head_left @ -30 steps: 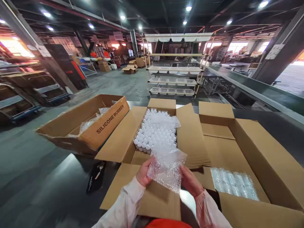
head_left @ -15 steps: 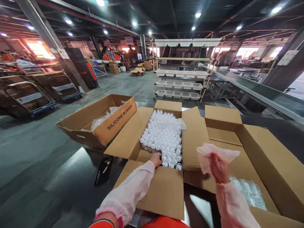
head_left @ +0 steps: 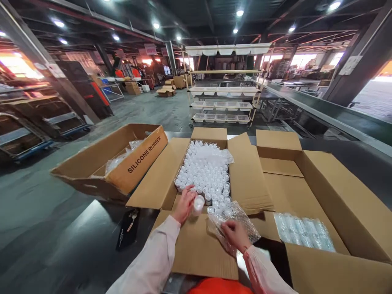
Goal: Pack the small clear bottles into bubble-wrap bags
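Many clear bottles with white tops (head_left: pixel 203 173) stand packed in an open cardboard box (head_left: pixel 200 241) in the middle. My left hand (head_left: pixel 184 204) grips one clear bottle (head_left: pixel 198 204) above the box's near side. Pinched in my right hand (head_left: pixel 235 234) is a bubble wrap bag (head_left: pixel 245 220), spread over the near right corner of that box. Another piece of bubble wrap (head_left: pixel 211 155) lies on the bottles at the far end. Inside the open box at the right (head_left: pixel 337 196) is a row of wrapped bottles (head_left: pixel 303 232).
A box marked SILICONE RUBBER (head_left: pixel 143 157) holds clear wrap at the left. A black pouch with keys (head_left: pixel 127 230) lies on the dark table (head_left: pixel 88 249). Farther off stand a rack with white trays (head_left: pixel 223 92), a conveyor (head_left: pixel 324 100) and carts (head_left: pixel 21 136).
My left hand has come up out of the box with a bottle. My right hand has moved left and down with the bubble wrap bag. The view has turned slightly right.
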`<act>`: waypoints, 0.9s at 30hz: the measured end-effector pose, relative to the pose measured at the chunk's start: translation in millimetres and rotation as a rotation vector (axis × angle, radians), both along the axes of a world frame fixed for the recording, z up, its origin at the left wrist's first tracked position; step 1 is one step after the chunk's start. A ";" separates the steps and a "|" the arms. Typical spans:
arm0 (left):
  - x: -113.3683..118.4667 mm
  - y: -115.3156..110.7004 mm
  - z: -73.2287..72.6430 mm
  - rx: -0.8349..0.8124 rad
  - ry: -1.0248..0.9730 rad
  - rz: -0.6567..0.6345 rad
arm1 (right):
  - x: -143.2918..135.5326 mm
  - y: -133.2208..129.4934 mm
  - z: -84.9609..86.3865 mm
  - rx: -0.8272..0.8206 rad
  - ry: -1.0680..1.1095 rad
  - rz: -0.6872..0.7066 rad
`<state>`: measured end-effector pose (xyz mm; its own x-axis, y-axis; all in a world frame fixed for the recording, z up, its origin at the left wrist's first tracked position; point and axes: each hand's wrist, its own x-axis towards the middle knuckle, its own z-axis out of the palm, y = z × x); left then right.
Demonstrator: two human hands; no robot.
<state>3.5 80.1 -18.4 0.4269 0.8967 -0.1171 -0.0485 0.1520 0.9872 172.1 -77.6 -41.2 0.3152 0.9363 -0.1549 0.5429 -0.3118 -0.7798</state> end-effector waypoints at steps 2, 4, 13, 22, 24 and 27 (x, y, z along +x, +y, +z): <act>8.2 -27.8 -3.2 0.099 0.015 -0.116 | -5.7 -0.2 -0.9 -0.019 -0.052 -0.032; 19.8 -58.7 -19.0 0.302 0.146 -0.179 | -13.5 -1.4 -2.5 -0.032 -0.114 -0.053; 14.4 -115.3 -60.8 0.345 0.585 0.111 | -18.7 -18.1 -8.8 -0.080 -0.201 -0.025; -54.8 -147.8 -29.9 0.018 0.668 -0.443 | -22.4 -28.2 4.5 -0.068 -0.252 0.052; -56.9 -140.9 -14.1 -0.001 0.532 -0.496 | -25.2 -32.5 8.7 -0.096 -0.339 0.059; -43.9 -129.0 4.7 0.053 0.310 -0.513 | -20.1 -35.3 2.7 -0.095 -0.323 0.050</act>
<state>-40.4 -48.9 -13.7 0.7598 0.5934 -0.2656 0.3089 0.0300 0.9506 152.0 -112.9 -38.6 0.3159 0.9382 -0.1413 0.7739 -0.3410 -0.5337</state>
